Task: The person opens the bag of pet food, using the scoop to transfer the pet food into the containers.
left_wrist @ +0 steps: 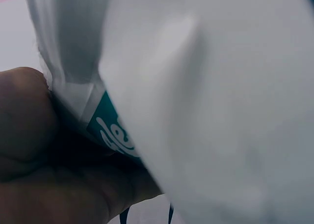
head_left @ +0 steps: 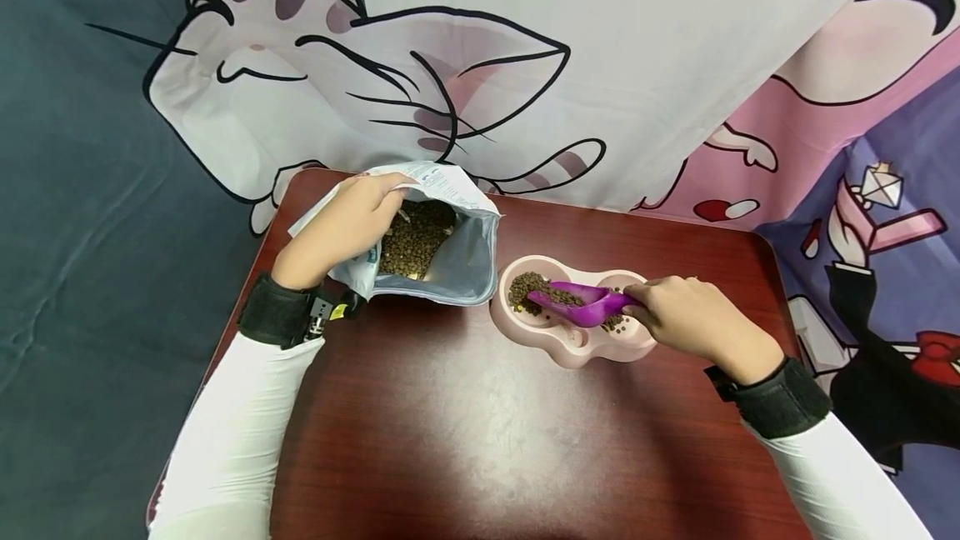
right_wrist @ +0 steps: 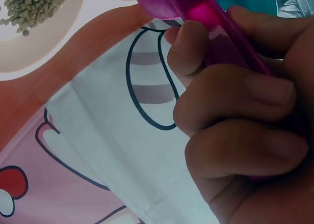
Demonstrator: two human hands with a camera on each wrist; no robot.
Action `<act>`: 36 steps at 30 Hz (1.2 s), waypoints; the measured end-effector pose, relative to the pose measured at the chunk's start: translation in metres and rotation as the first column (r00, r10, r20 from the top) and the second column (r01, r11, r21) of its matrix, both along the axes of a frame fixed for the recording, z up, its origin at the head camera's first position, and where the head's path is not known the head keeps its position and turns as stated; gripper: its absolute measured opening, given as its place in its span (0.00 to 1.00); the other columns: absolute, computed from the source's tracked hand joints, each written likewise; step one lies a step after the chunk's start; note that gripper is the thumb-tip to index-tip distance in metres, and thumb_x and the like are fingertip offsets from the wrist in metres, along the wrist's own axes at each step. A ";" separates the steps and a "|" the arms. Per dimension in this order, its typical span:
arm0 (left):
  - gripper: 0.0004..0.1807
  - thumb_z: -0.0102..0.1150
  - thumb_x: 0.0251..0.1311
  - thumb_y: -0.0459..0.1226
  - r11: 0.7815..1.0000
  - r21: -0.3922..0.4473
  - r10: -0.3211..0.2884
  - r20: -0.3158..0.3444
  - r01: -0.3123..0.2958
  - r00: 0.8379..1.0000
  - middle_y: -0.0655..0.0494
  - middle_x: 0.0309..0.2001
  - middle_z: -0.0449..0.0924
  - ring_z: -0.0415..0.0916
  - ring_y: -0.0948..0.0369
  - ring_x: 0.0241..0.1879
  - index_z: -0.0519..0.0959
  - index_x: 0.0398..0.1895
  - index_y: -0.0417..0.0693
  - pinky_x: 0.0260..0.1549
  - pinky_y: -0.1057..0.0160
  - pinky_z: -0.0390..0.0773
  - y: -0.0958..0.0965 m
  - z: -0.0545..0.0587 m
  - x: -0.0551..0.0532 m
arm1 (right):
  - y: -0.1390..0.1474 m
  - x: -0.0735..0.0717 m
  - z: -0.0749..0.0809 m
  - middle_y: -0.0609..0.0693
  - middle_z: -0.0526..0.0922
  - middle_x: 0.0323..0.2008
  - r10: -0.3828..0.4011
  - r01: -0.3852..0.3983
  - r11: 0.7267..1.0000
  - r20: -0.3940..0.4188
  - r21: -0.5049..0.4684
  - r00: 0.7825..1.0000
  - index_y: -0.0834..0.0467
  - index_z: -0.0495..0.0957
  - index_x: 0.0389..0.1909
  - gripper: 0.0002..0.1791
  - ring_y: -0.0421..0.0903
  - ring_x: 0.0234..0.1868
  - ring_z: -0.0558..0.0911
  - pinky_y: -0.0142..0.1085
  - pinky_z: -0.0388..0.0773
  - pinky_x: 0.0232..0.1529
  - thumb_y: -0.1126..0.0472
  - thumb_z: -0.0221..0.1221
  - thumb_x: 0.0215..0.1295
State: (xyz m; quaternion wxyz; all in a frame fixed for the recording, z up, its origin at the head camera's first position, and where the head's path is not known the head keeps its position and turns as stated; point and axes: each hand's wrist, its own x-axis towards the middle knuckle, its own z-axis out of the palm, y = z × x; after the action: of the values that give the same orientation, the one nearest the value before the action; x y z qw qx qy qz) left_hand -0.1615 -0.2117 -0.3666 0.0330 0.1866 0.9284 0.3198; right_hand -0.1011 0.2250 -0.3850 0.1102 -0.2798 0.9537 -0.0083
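While the left hand [head_left: 348,227] pinches the bag [head_left: 468,252] at its rim, the right hand [head_left: 690,315] grips the scoop [head_left: 592,312] over the bowl [head_left: 555,348]; the bag sits by the far left corner of the table [head_left: 450,457], with kibble [head_left: 412,244] inside its open mouth; the bowl lies just beside it, toward the right edge, and whether the two touch cannot be told; kibble shows in the scoop and in both wells of the bowl.

Because the scoop's tip points left over the left well, a quick twist of the wrist could throw pieces past the bowl onto the table; pouring too much could heap that well over; if the left fingers slackened, the bag's rim might fold across its mouth, and a tug might topple the bag against the bowl.

Only the head view shows the kibble inside the bag and the whole bowl; the left wrist view, mostly filled by pale bag, adds white lettering [left_wrist: 117,135], partly hidden by a fold; the right wrist view shows the right fingers [right_wrist: 230,94] curled round the scoop's handle, which the head view largely hides, yet it leaves the tip out of frame.
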 end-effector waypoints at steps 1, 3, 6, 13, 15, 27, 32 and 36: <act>0.17 0.37 0.79 0.35 1.000 -0.001 -0.001 -0.001 0.001 1.000 0.55 0.24 0.60 0.59 0.56 0.26 0.80 0.50 0.44 0.38 0.54 0.66 0.000 0.000 0.000 | 0.000 0.000 0.000 0.41 0.75 0.21 0.000 0.000 1.000 -0.003 -0.001 1.000 0.46 0.80 0.30 0.06 0.45 0.19 0.69 0.46 0.70 0.18 0.57 0.66 0.66; 0.17 0.37 0.79 0.36 1.000 -0.003 -0.005 0.000 0.005 1.000 0.55 0.25 0.60 0.59 0.56 0.26 0.80 0.51 0.44 0.38 0.53 0.65 -0.001 0.000 0.000 | 0.000 0.000 0.000 0.41 0.76 0.21 0.001 -0.001 1.000 -0.014 0.001 1.000 0.46 0.81 0.31 0.04 0.45 0.19 0.70 0.47 0.71 0.18 0.57 0.66 0.66; 0.18 0.37 0.80 0.36 1.000 0.001 -0.006 0.011 0.006 1.000 0.54 0.25 0.60 0.59 0.56 0.26 0.80 0.54 0.44 0.38 0.53 0.65 -0.001 0.000 0.000 | -0.001 0.000 -0.001 0.42 0.78 0.22 0.008 -0.008 1.000 -0.033 0.003 0.999 0.47 0.82 0.33 0.03 0.46 0.18 0.73 0.49 0.73 0.17 0.56 0.66 0.66; 0.19 0.38 0.80 0.35 1.000 0.010 -0.003 0.029 0.003 1.000 0.52 0.27 0.63 0.65 0.53 0.32 0.80 0.58 0.44 0.45 0.51 0.68 0.000 0.001 0.000 | -0.003 0.002 -0.002 0.44 0.78 0.21 0.028 -0.028 1.000 -0.086 0.001 0.996 0.48 0.85 0.40 0.04 0.49 0.16 0.75 0.50 0.73 0.16 0.56 0.67 0.66; 0.20 0.38 0.80 0.36 1.000 0.010 -0.003 0.031 0.003 1.000 0.51 0.29 0.65 0.68 0.52 0.36 0.80 0.60 0.44 0.47 0.50 0.69 0.000 0.001 0.000 | -0.004 0.003 -0.001 0.43 0.77 0.20 0.023 -0.023 1.000 -0.088 0.001 0.996 0.49 0.85 0.38 0.03 0.49 0.16 0.74 0.50 0.73 0.16 0.56 0.67 0.66; 0.21 0.37 0.80 0.35 1.000 0.008 -0.011 0.022 0.011 1.000 0.50 0.30 0.66 0.69 0.51 0.39 0.79 0.62 0.44 0.51 0.49 0.70 0.000 -0.002 -0.001 | 0.007 0.009 0.001 0.43 0.79 0.26 -0.021 0.020 1.000 -0.084 -0.013 0.996 0.50 0.84 0.42 0.06 0.48 0.20 0.75 0.50 0.73 0.18 0.56 0.67 0.66; 0.20 0.38 0.79 0.35 1.000 0.005 -0.003 0.000 0.003 1.000 0.51 0.29 0.65 0.69 0.52 0.39 0.81 0.58 0.44 0.49 0.50 0.70 0.000 -0.003 -0.002 | 0.024 0.013 -0.001 0.47 0.83 0.31 -0.073 0.065 0.996 -0.127 -0.064 0.989 0.55 0.84 0.51 0.13 0.54 0.26 0.82 0.53 0.74 0.21 0.55 0.66 0.68; 0.20 0.37 0.79 0.35 1.000 0.001 -0.006 0.000 0.006 1.000 0.51 0.28 0.64 0.69 0.52 0.38 0.80 0.59 0.44 0.49 0.50 0.70 0.000 -0.003 -0.001 | 0.039 0.016 -0.005 0.50 0.86 0.37 -0.116 0.095 0.989 -0.185 -0.116 0.976 0.57 0.83 0.54 0.16 0.54 0.27 0.83 0.52 0.74 0.21 0.57 0.66 0.68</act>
State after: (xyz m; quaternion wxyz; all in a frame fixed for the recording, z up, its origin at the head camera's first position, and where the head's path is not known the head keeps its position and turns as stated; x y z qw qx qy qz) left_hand -0.1622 -0.2121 -0.3696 0.0336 0.1892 0.9277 0.3202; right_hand -0.0847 0.2637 -0.3904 0.0025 -0.2338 0.9715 -0.0380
